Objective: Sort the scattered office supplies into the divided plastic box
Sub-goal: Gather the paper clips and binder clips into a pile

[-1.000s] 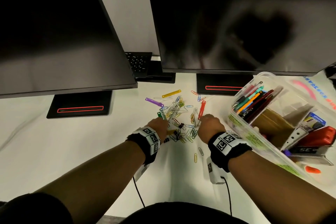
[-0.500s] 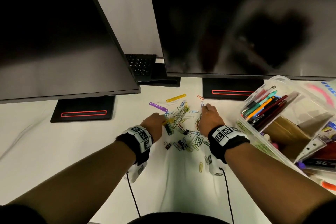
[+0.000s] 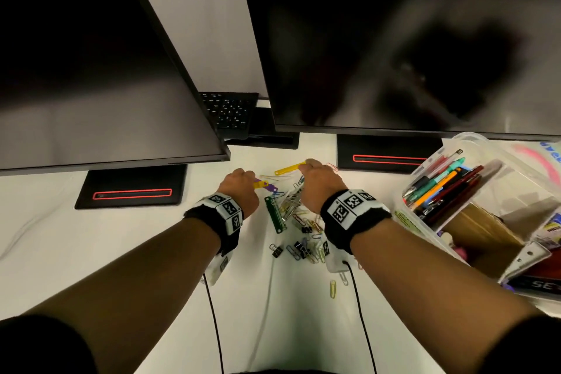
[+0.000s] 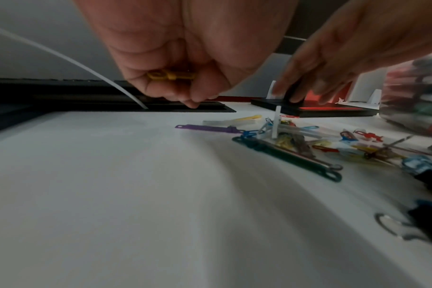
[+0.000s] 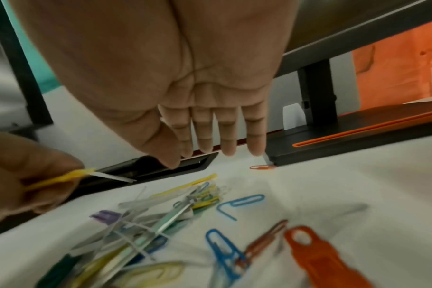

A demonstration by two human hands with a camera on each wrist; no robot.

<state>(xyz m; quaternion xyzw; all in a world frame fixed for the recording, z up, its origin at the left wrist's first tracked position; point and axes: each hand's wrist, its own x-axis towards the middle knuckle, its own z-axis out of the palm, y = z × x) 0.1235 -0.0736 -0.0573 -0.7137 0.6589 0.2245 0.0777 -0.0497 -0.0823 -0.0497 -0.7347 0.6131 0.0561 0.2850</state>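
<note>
Coloured paper clips [image 3: 300, 222], binder clips [image 3: 276, 250] and plastic fastener strips lie heaped on the white table. My left hand [image 3: 243, 184] hovers at the pile's far left, fingers curled round a yellow fastener strip [image 4: 170, 75] above a purple strip [image 3: 270, 187]. My right hand [image 3: 315, 174] reaches over the far end, fingers [image 5: 228, 136] straight and holding nothing, tips by another yellow strip [image 3: 290, 168]. A green strip [image 3: 274, 214] lies between my wrists; an orange one [image 5: 321, 259] lies near the right wrist. The divided plastic box [image 3: 406, 215] stands at the right, with pens [image 3: 440, 188].
Two dark monitors overhang the table; their black stands [image 3: 130, 191] [image 3: 388, 155] with red stripes sit just beyond the pile. A keyboard [image 3: 227, 112] lies behind them. Wrist-camera cables [image 3: 212, 313] trail toward me. Stray clips [image 3: 333, 288] lie near my right forearm.
Both hands have moved away from me to the far end of the pile. The left hand now holds a yellow strip lifted off the table.
</note>
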